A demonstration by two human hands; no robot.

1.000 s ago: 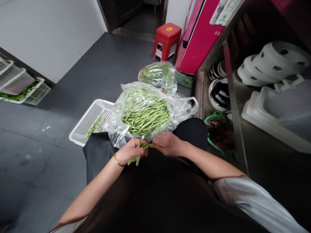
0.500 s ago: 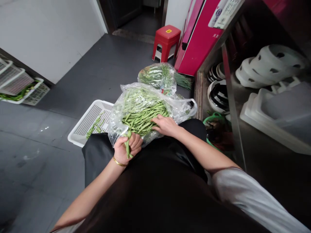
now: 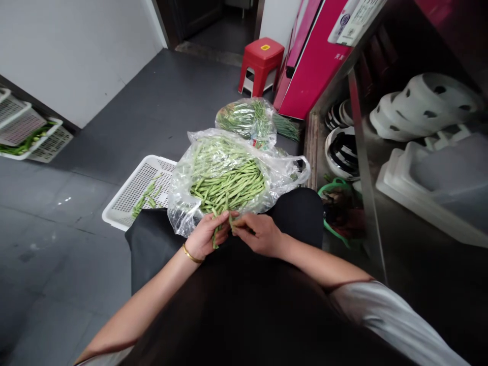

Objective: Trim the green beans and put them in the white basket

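Observation:
A clear plastic bag (image 3: pixel 183 188) full of green beans (image 3: pixel 232 185) lies open in front of my lap. My left hand (image 3: pixel 208 235), with a gold bracelet at the wrist, is closed around a few green beans whose ends stick out past the fingers. Close against it, my right hand (image 3: pixel 259 234) pinches a green bean (image 3: pixel 231 221) between thumb and fingers. Both hands meet at the near edge of the bag. To the left of the bag, a white perforated basket (image 3: pixel 125 195) holds some green beans (image 3: pixel 148 195).
Behind the bag lies another clear bag of long green vegetables (image 3: pixel 244 117). A red stool (image 3: pixel 263 58) stands near the doorway. On the right is a metal shelf with white containers (image 3: pixel 419 168) and a green basket (image 3: pixel 328 190) below. Stacked white baskets (image 3: pixel 53 145) stand at far left.
My right hand has moved from the beans in the bag toward my left hand, bringing a green bean. My left hand has shifted slightly right, still holding beans.

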